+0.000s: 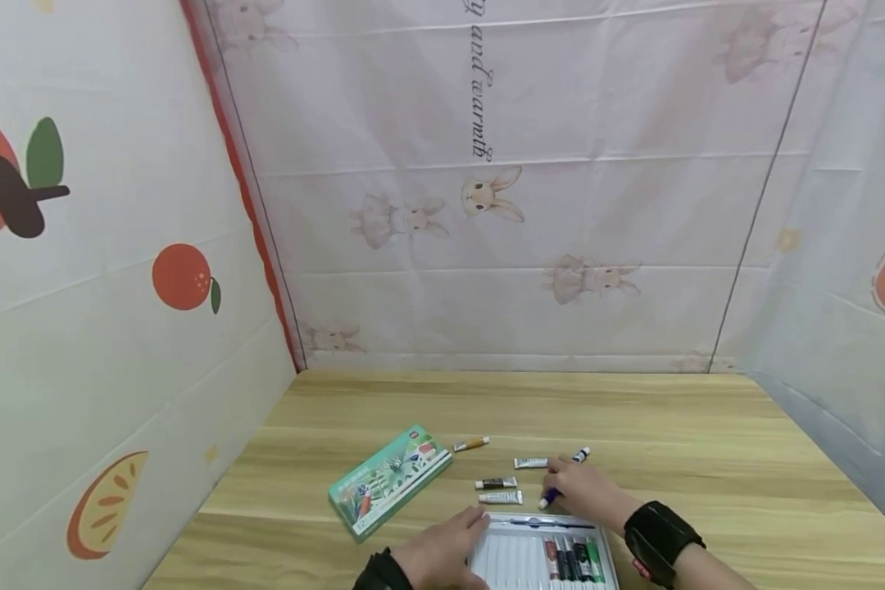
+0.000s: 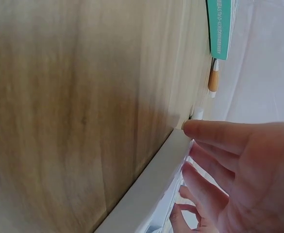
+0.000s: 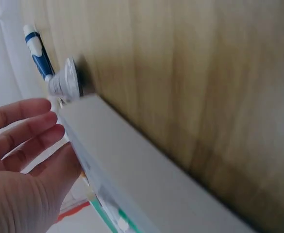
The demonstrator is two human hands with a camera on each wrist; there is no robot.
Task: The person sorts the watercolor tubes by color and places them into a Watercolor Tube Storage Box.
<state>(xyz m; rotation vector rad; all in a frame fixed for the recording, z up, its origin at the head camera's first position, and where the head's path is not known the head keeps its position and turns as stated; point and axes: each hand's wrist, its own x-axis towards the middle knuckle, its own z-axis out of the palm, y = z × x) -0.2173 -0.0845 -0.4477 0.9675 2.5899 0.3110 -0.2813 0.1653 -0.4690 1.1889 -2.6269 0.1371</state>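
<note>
A white plastic tray (image 1: 505, 557) of paint tubes lies at the near edge of the view, with a thin brush (image 1: 553, 524) along its far side. My left hand (image 1: 446, 547) is at the tray's left edge, fingers fairly straight and fingertips by the far corner. Beyond the tray, my right hand (image 1: 588, 492) reaches over loose tubes, its fingertips beside a purple tube (image 1: 551, 496). In the right wrist view its fingers (image 3: 27, 133) are loosely extended by the tray's corner, near a tube's flat silvery end (image 3: 66, 83). A blue tube (image 1: 581, 454) lies behind that hand.
A teal paint box (image 1: 391, 482) lies left of the tray. Loose on the wooden table (image 1: 671, 418) are an ochre tube (image 1: 472, 443), a black-labelled tube (image 1: 496, 483) and two pale tubes (image 1: 499, 497). Several tubes (image 1: 574, 560) sit in the tray's right half. Printed cloth encloses the table.
</note>
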